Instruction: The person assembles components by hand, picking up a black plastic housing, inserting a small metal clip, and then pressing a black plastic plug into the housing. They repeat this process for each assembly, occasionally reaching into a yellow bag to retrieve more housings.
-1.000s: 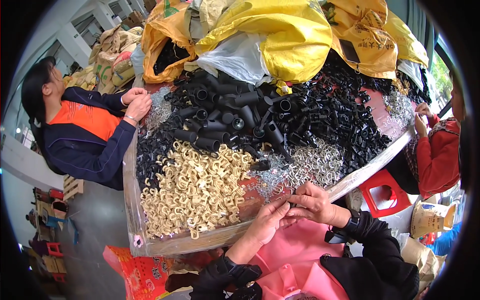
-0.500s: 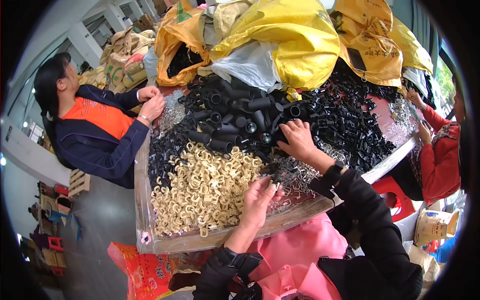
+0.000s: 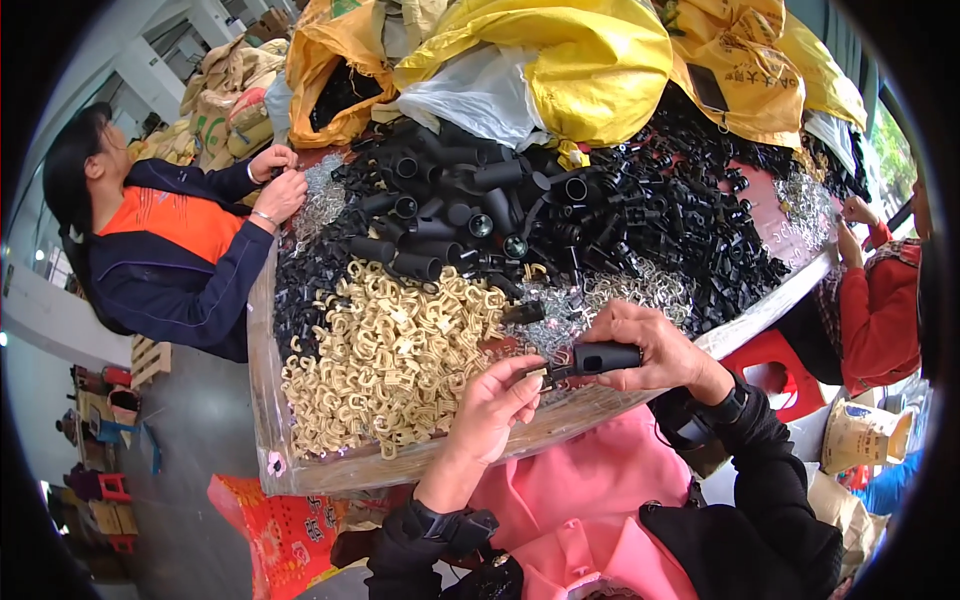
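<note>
My right hand [image 3: 660, 345] grips a short black plastic tube [image 3: 612, 357] with a slot in its side, above the table's near edge. Its left end meets a small black part with a pale piece [image 3: 540, 375], which my left hand [image 3: 485, 405] pinches between thumb and fingertips. Just left of my hands lies a heap of beige plastic hooks [image 3: 390, 350]. Shiny metal wire clips [image 3: 640, 290] spread beyond my right hand. More black tubes [image 3: 440, 220] are piled farther back on the table.
Small black plastic parts [image 3: 690, 240] cover the table's right. Yellow sacks [image 3: 600, 70] stand along the back. Co-workers sit at both sides, one in a navy jacket [image 3: 180, 270], one in red sleeves [image 3: 880, 320]. A wooden rim [image 3: 350, 475] edges the table; a red stool [image 3: 775, 365] stands right.
My right hand has come back from the tube pile with a black tube and brought it to the small part in my left hand. The view has shifted slightly.
</note>
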A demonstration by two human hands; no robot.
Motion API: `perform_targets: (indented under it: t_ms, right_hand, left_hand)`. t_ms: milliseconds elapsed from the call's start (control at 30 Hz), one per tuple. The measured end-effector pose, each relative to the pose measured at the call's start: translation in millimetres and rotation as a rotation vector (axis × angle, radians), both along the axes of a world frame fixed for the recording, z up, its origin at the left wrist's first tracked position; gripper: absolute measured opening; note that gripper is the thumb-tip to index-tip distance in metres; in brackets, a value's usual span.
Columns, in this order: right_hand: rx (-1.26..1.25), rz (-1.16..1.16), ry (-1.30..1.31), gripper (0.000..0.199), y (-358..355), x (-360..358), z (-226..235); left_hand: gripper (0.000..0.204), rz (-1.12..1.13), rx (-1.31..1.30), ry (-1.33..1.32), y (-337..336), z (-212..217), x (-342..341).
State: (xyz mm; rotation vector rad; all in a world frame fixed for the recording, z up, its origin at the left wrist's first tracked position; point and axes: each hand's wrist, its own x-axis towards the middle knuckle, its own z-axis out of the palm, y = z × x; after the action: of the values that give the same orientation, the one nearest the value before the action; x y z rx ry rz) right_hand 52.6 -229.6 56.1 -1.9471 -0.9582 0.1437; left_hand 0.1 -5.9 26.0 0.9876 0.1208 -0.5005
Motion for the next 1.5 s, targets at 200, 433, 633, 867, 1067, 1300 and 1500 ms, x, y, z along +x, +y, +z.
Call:
perform_targets:
  t_ms: [200, 433, 633, 867, 1067, 1300, 1500]
  right_hand:
    - [0.035, 0.051, 0.059, 0.039, 3.0, -14.6, -7.3]
    - [0.017, 0.047, 0.137, 0.043, 7.9, -27.7, -17.4]
    - [0.092, -0.049, 0.221, 0.044, 15.0, -43.2, -36.2]
    - [0.117, -0.131, 0.164, 0.051, 23.2, -53.4, -41.3]
    - [0.123, 0.034, -0.02, 0.072, 9.5, -43.9, -31.3]
    - [0.09, 0.247, 0.078, 0.077, 4.5, -41.0, -17.8]
    - [-0.007, 0.121, 0.044, 0.074, -1.7, -50.0, -18.9]
  left_hand:
    - [0.026, 0.005, 0.116, -0.081, -14.4, -3.5, -3.0]
    - [0.028, -0.041, 0.299, -0.131, -18.4, -12.3, -9.1]
    - [0.032, -0.05, 0.385, -0.096, -23.0, -10.9, -12.1]
    - [0.047, -0.096, 0.68, -0.496, -25.9, -13.4, -17.5]
    - [0.06, -0.192, 0.352, -0.291, -26.8, -13.4, -8.5]
    - [0.074, -0.137, 0.051, -0.168, -42.5, -15.9, -7.8]
    - [0.068, -0.188, -0.086, -0.016, -55.5, -20.7, -11.1]
